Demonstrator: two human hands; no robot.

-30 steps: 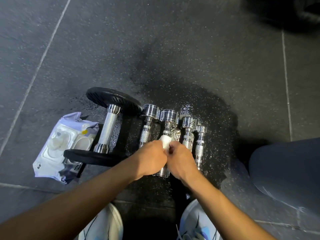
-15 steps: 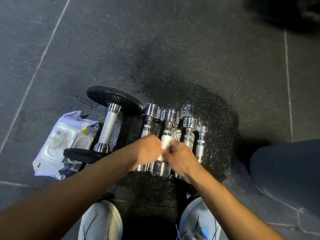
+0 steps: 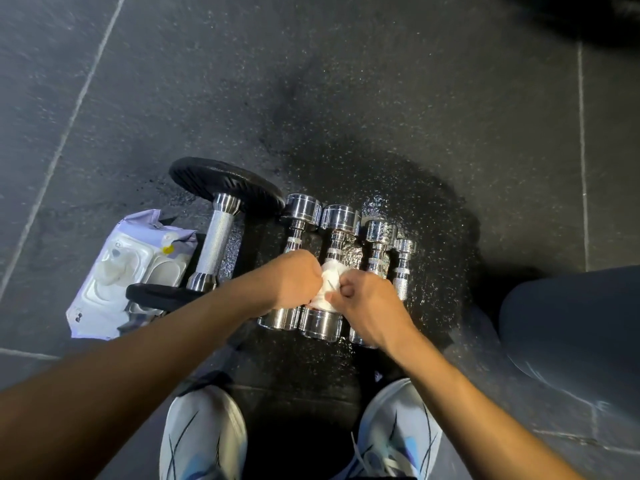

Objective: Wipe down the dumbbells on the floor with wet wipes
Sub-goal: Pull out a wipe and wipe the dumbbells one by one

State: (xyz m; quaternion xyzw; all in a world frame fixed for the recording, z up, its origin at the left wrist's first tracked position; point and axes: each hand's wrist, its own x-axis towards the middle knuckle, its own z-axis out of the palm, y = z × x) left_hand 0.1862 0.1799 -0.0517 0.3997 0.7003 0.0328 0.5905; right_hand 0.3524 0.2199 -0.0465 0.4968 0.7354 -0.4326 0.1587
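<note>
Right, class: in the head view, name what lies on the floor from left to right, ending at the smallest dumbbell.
Wet wipes pack → black-plated dumbbell → first chrome dumbbell → second chrome dumbbell, with the wipe on it → third chrome dumbbell → smallest chrome dumbbell.

The left hand [image 3: 294, 278] and right hand [image 3: 367, 306] now sit farther up the handle of the chrome dumbbell [image 3: 338, 220] than a second ago, the left having travelled more. The near head of this dumbbell and that of its left neighbour [image 3: 280, 317], covered before, now show below the knuckles. The wet wipe [image 3: 329, 284] shows more, bunched wide between the hands rather than peeking above them.
</note>
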